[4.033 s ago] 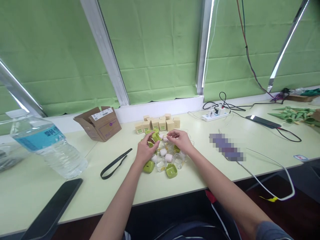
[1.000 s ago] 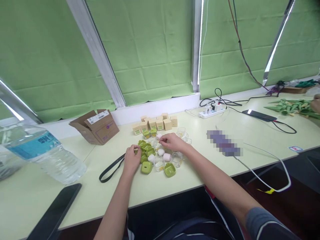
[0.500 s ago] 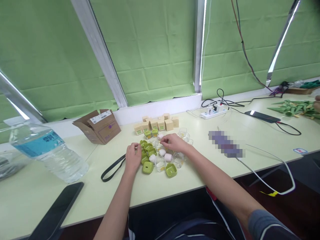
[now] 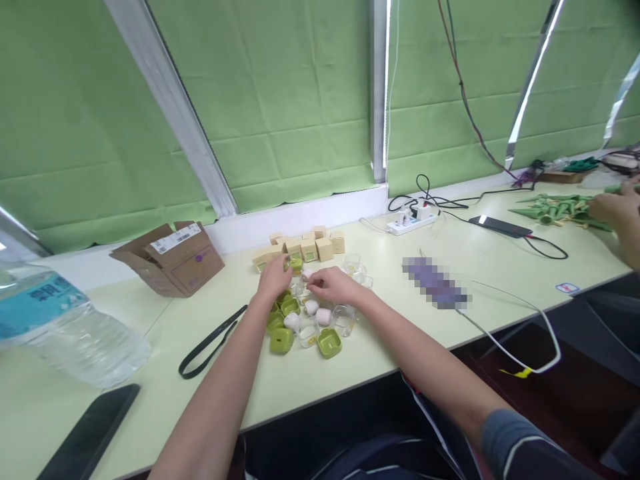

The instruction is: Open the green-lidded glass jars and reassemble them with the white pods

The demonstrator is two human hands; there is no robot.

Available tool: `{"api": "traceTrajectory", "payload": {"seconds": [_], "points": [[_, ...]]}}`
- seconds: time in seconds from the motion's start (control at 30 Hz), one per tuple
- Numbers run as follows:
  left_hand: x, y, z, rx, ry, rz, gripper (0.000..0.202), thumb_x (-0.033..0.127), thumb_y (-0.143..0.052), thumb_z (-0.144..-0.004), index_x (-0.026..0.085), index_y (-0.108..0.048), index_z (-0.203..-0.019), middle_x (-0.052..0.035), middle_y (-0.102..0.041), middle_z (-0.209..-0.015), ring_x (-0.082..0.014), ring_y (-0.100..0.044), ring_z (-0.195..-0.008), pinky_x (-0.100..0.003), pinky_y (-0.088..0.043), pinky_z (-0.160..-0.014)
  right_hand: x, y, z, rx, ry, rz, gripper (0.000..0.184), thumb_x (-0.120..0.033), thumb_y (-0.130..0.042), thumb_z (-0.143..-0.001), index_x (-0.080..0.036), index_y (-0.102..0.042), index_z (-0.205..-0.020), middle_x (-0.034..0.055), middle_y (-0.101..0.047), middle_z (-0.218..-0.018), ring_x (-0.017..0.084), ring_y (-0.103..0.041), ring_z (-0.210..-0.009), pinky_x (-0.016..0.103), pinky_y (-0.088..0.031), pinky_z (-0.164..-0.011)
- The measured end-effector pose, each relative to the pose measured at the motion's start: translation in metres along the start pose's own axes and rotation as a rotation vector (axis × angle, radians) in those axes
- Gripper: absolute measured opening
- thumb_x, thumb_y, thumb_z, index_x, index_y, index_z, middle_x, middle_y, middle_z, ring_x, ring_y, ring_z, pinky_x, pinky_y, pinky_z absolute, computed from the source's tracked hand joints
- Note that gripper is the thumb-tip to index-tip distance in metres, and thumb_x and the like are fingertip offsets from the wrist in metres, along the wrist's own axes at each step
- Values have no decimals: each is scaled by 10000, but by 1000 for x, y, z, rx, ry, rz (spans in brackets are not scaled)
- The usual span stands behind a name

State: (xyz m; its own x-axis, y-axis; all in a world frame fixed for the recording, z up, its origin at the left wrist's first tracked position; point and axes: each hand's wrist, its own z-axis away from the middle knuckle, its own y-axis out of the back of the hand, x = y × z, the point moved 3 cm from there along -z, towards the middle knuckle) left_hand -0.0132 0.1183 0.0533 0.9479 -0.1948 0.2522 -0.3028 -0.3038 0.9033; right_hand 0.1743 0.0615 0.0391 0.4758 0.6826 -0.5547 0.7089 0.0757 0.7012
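My left hand [image 4: 275, 277] reaches to the back of a cluster of small parts, its fingers curled round a small green case that they mostly hide. Beside its fingertips stands another green case [image 4: 296, 264]. Over the middle of the cluster, my right hand [image 4: 334, 286] pinches thumb and fingers together; what they hold is too small to make out. Below the hands lie several open green square shells [image 4: 329, 342], a green piece with a slot [image 4: 281, 339], clear plastic cups [image 4: 343, 319] and whitish-pink rounded pieces [image 4: 323, 317].
Small cream boxes [image 4: 325, 249] stand behind the cluster. An open carton [image 4: 193, 263], black strap [image 4: 200, 353], water bottle [image 4: 85, 327] and dark phone [image 4: 90, 433] are leftward. Rightward are a power strip [image 4: 413, 223], another phone [image 4: 500, 227], green cone-shaped pieces [image 4: 555, 210] and another person's hand [image 4: 623, 213].
My left hand has moved forward from the left side of the green shells to the green cases by the boxes. My right hand stays pinched over the cluster. The view has shifted right.
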Motion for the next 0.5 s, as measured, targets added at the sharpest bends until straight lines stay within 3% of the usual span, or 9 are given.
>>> {"api": "traceTrajectory", "payload": {"seconds": [0.23,0.5], "points": [[12,-12,-22,-103,-30,-195,516,229,-504,-833,183,-547,-1345,-174,-622,-1293,-377,-523,-1221,-492,-380,-1005,0,1,0,1,-1,2,159,-206,-573,-861,-197,-732,-867,-2,-716,-787,119,-577,-685,224,-355,-640],[13,-13,-29,-92,-23,-216,323,209,-492,-862,198,-705,-1105,-175,-701,-1087,-364,-571,-1123,-470,-416,-932,1,0,0,4,18,5,141,-202,-578,-849,-192,-719,-847,-8,-706,-764,115,-577,-670,221,-354,-634]]}}
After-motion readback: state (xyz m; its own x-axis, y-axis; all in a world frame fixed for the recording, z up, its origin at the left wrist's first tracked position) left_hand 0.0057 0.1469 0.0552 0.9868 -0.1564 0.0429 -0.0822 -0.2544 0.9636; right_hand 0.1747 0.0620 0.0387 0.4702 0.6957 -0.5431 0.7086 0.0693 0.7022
